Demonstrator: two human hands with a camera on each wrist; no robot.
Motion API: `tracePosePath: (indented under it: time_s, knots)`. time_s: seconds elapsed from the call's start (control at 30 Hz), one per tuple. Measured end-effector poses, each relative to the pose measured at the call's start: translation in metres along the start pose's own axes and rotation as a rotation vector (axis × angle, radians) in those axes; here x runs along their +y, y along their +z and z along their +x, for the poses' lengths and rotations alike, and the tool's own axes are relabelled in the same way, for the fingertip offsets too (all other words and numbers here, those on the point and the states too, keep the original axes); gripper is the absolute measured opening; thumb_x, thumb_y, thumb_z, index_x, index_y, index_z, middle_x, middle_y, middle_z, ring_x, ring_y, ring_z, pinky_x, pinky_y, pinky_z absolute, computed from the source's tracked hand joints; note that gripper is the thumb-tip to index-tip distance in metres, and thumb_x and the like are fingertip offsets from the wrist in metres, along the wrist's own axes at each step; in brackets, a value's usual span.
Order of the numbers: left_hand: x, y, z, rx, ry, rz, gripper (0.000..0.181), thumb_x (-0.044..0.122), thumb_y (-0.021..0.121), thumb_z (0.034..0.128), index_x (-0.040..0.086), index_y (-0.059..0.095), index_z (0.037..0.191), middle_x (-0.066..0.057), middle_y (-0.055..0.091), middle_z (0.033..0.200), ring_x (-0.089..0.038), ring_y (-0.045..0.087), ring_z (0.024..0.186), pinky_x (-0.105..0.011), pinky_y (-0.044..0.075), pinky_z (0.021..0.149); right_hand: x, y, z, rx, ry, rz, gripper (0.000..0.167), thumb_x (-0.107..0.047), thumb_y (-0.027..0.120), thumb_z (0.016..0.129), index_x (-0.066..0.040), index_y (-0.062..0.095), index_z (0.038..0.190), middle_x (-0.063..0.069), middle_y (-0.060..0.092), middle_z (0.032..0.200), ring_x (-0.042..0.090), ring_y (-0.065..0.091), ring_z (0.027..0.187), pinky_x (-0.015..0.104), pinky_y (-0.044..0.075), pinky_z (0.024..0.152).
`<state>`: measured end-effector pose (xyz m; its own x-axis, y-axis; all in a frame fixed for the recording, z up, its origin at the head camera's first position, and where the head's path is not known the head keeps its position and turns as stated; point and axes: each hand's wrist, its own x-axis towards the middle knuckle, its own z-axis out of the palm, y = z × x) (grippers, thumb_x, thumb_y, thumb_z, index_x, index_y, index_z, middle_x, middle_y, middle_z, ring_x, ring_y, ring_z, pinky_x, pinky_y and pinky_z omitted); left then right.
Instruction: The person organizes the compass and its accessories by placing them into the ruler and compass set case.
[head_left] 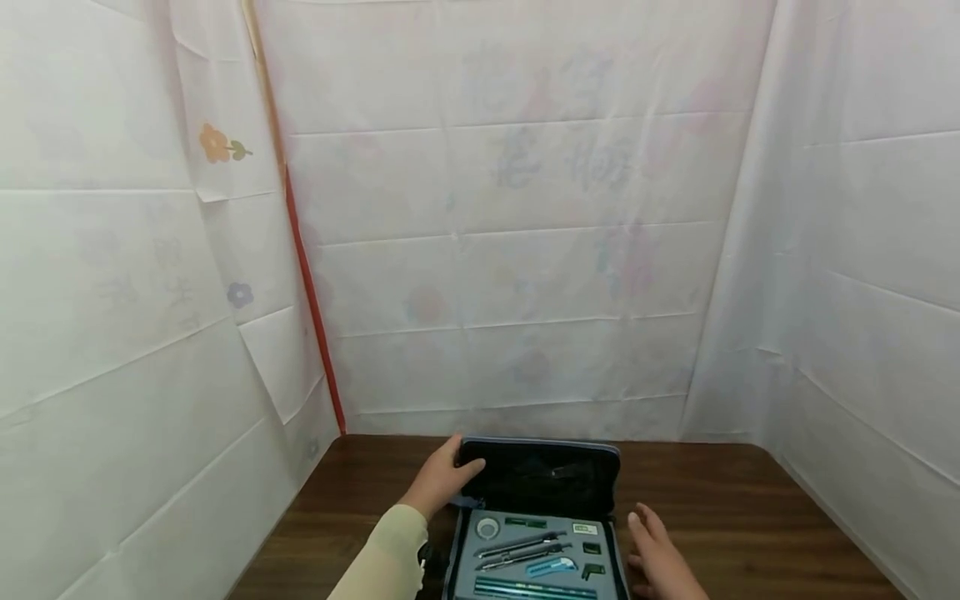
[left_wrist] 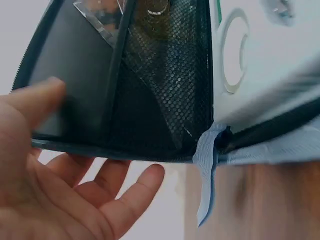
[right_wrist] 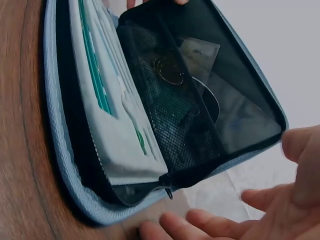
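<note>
An unzipped case (head_left: 540, 483) lies on the table with its black-lined lid raised. In the head view my left hand (head_left: 438, 479) pinches the lid's left edge, thumb inside and fingers behind. Its grey insert (head_left: 561, 524) holds a white ring (head_left: 487, 527), slim dark pens (head_left: 525, 554), a light-blue cutter (head_left: 551, 567), green pencils (head_left: 536, 588) and small green pieces. The lid has a mesh pocket (left_wrist: 172, 65) with flat items inside. To the right of the case, my right hand (head_left: 660, 554) is held with fingers extended, gripping nothing.
A dark wooden table (head_left: 720, 492) extends around the case. White sheets (head_left: 525, 250) hang behind and on both sides, with a red strip (head_left: 311, 300) at the back left corner. A blue fabric strap (left_wrist: 205, 170) dangles at the case's hinge.
</note>
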<state>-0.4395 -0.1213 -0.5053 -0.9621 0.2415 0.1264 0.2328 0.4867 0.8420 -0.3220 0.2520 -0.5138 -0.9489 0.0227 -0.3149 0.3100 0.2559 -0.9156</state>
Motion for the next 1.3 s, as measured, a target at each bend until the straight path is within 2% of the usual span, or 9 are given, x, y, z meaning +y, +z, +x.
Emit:
tracePosePath:
  time_s: [0.17,0.37,0.57,0.7,0.8,1.0,1.1,1.2,1.3]
  knots:
    - [0.009,-0.008,-0.021,-0.021,0.001,-0.013,0.081,0.072,0.040,0.1061,0.007,0.055,0.152,-0.024,0.060,0.147,-0.047,0.060,0.132,-0.065,0.050,0.105,-0.008,-0.003,0.001,0.027,-0.049,0.035,0.112,-0.088,0.027,0.098,-0.009,-0.009,0.170,0.041,-0.002,0.168,0.071,0.031,0.143,0.071,0.054,0.094]
    - [0.017,-0.012,-0.035,-0.065,-0.035,0.021,0.076,0.070,0.038,0.1077,0.008,0.066,0.143,-0.020,0.064,0.146,-0.042,0.063,0.132,-0.067,0.048,0.108,-0.015,-0.002,-0.003,0.066,-0.065,0.096,0.117,-0.090,0.025,0.095,-0.009,-0.018,0.168,0.043,-0.004,0.167,0.069,0.025,0.146,0.069,0.052,0.100]
    - [0.008,-0.013,-0.026,-0.048,0.011,0.010,0.070,0.062,0.030,0.1129,0.009,0.067,0.141,-0.019,0.062,0.148,-0.045,0.057,0.138,-0.069,0.043,0.112,-0.030,0.011,0.003,0.126,-0.132,0.066,0.082,-0.061,0.045,0.110,-0.014,0.016,0.170,0.039,0.032,0.157,0.058,0.052,0.132,0.057,0.061,0.085]
    - [-0.015,-0.014,-0.013,-0.010,-0.016,0.138,0.048,0.039,0.044,0.1156,0.004,0.062,0.144,-0.020,0.065,0.143,-0.043,0.062,0.131,-0.066,0.048,0.105,-0.042,0.014,0.013,0.192,-0.170,-0.002,0.060,-0.047,0.046,0.114,-0.016,0.033,0.164,0.028,0.052,0.138,0.040,0.064,0.116,0.047,0.061,0.078]
    - [-0.032,-0.013,-0.006,-0.042,-0.047,0.298,0.042,0.024,0.064,0.1069,0.003,0.062,0.143,-0.019,0.069,0.136,-0.038,0.067,0.121,-0.060,0.054,0.099,-0.050,0.013,0.022,0.215,-0.212,-0.027,0.055,-0.043,0.044,0.115,-0.016,0.037,0.162,0.028,0.055,0.136,0.036,0.062,0.111,0.044,0.059,0.076]
    - [-0.044,-0.015,0.001,-0.056,0.003,0.373,0.017,0.019,0.077,0.0971,0.007,0.076,0.109,-0.007,0.075,0.106,-0.023,0.067,0.091,-0.048,0.057,0.080,-0.057,0.014,0.031,0.228,-0.282,0.061,0.060,-0.050,0.038,0.115,-0.008,0.043,0.157,0.028,0.045,0.154,0.039,0.054,0.123,0.043,0.061,0.084]
    - [-0.042,-0.017,0.000,-0.048,-0.002,0.344,0.008,0.021,0.077,0.0967,0.014,0.076,0.093,0.001,0.072,0.092,-0.017,0.061,0.079,-0.039,0.052,0.070,-0.058,0.015,0.033,0.252,-0.285,0.118,0.063,-0.058,0.038,0.113,-0.006,0.054,0.146,0.018,0.061,0.116,0.029,0.058,0.098,0.038,0.057,0.078]
    - [-0.039,-0.015,-0.004,-0.024,-0.015,0.303,0.007,0.021,0.078,0.0946,0.016,0.076,0.090,0.004,0.071,0.090,-0.014,0.059,0.077,-0.037,0.052,0.069,-0.058,0.015,0.034,0.277,-0.290,0.166,0.060,-0.058,0.040,0.112,-0.005,0.061,0.129,0.004,0.051,0.079,0.020,0.051,0.071,0.034,0.049,0.067]
    - [-0.033,-0.007,-0.008,-0.021,-0.022,0.223,0.006,0.019,0.079,0.0935,0.014,0.077,0.095,0.002,0.072,0.092,-0.014,0.061,0.080,-0.037,0.053,0.071,-0.057,0.013,0.033,0.293,-0.286,0.208,0.056,-0.056,0.042,0.112,-0.003,0.061,0.114,-0.002,0.045,0.072,0.016,0.044,0.062,0.032,0.044,0.061]
